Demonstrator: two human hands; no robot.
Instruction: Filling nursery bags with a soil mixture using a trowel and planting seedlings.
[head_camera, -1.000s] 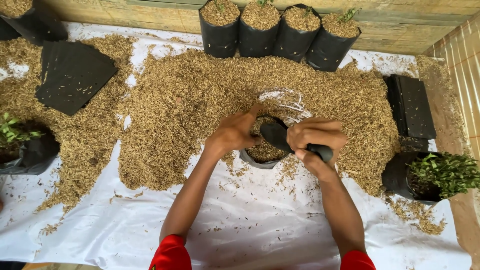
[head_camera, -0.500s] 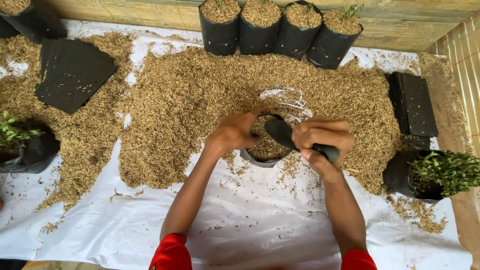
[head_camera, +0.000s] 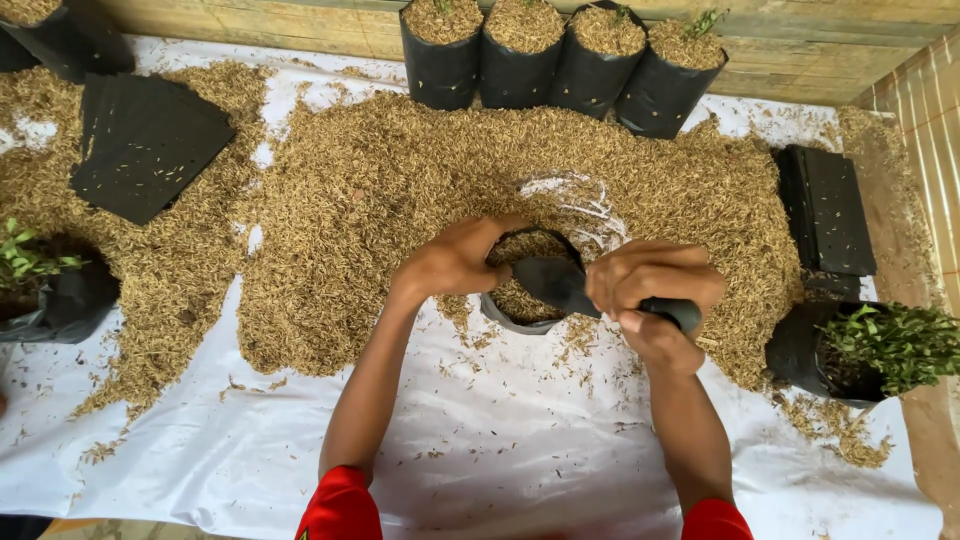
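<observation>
My left hand (head_camera: 455, 260) grips the rim of a small black grow bag (head_camera: 520, 310) that stands upright and holds rice husk. My right hand (head_camera: 650, 290) is closed around the handle of a black scoop (head_camera: 555, 283), whose blade tips into the bag's mouth. Both hands sit at the near edge of a big pile of tan rice husk (head_camera: 400, 190) spread on a white sheet (head_camera: 500, 450).
Several filled black bags (head_camera: 560, 60) stand in a row at the back by a wooden wall. Flat stacks of black bags lie at left (head_camera: 145, 145) and right (head_camera: 825, 210). Potted green seedlings sit at the left (head_camera: 40, 285) and right (head_camera: 880, 345) edges.
The scoop in my right hand has shifted slightly left and down into the bag's mouth. My left hand stays on the rim.
</observation>
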